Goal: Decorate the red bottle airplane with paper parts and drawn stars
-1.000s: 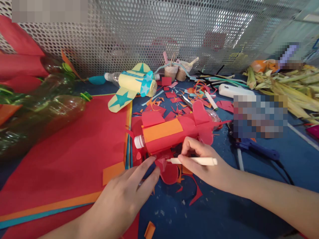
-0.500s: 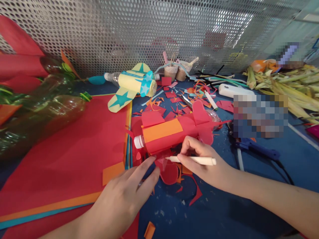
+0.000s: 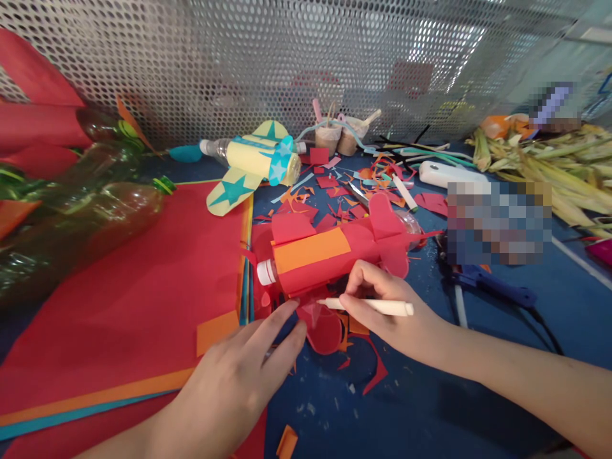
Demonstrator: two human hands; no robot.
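pinching the pen [image 3: 382, 307], the right hand [image 3: 399, 331] holds its tip at the red wing [image 3: 325, 331]; the left hand [image 3: 239, 363], fingers parted, touches the wing beside the bottle [image 3: 313, 274].

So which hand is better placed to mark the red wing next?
Probably your right hand: it already holds the pen, whose tip is at the red wing. Your left hand has no pen, and its fingers lie at the wing's left edge, seemingly better placed for steadying.

Paper sheets [image 3: 162, 280] lie left of the pen [image 3: 389, 308].
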